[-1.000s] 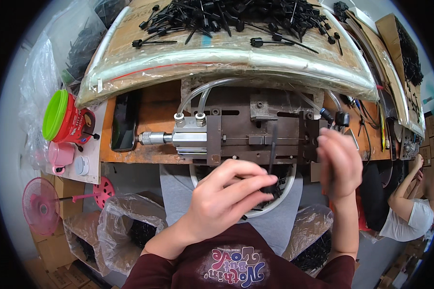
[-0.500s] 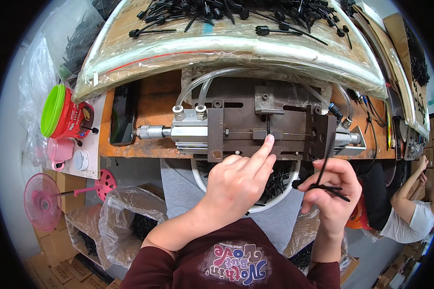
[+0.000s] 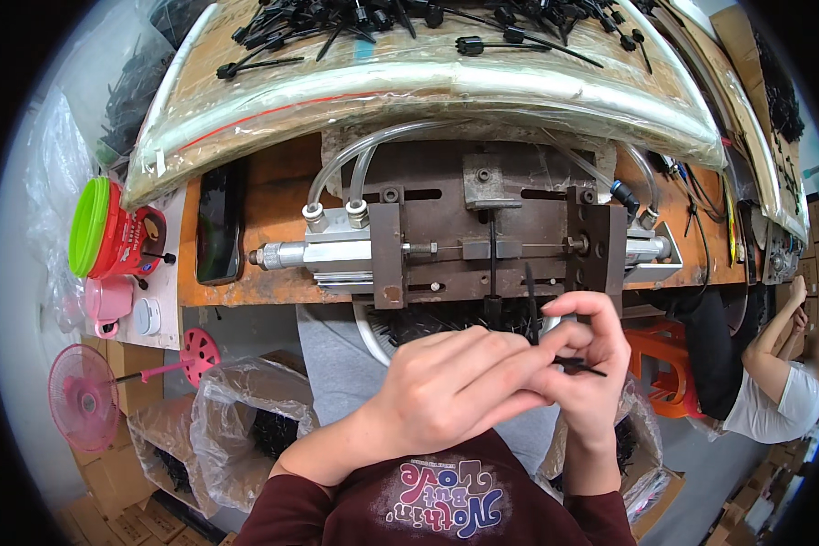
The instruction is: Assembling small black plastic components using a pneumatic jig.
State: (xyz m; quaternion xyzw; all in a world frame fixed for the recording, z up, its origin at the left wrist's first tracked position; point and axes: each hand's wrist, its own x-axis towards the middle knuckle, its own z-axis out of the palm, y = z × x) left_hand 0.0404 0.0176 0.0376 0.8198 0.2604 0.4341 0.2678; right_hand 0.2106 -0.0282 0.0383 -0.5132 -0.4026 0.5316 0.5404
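Note:
My right hand (image 3: pixel 591 364) is closed around several thin black plastic stemmed parts (image 3: pixel 581 367). One dark stem (image 3: pixel 531 296) sticks up between my two hands. My left hand (image 3: pixel 464 382) reaches across to it, its fingers bent together against the right fingers; the fingertips are partly hidden, so what they grip is unclear. Beyond the hands, another black stemmed part (image 3: pixel 492 264) lies front to back across a small block in the metal clamping fixture (image 3: pixel 446 196), its thicker head toward me. Metal rods from both sides point at that block.
A pneumatic cylinder (image 3: pixel 338 250) with clear hoses sits left, another (image 3: pixel 644 250) right. Behind stands a plastic-wrapped tray (image 3: pixel 409 91) heaped with black parts. A white-rimmed tub (image 3: pixel 373 341) of parts is under my hands. A phone (image 3: pixel 220 223) lies left; another person (image 3: pixel 773 382) is far right.
My left hand has drawn back from the fixture to my right hand, which has moved left. The stemmed part in the fixture now shows in full. The left rod's thicker end reaches further inward.

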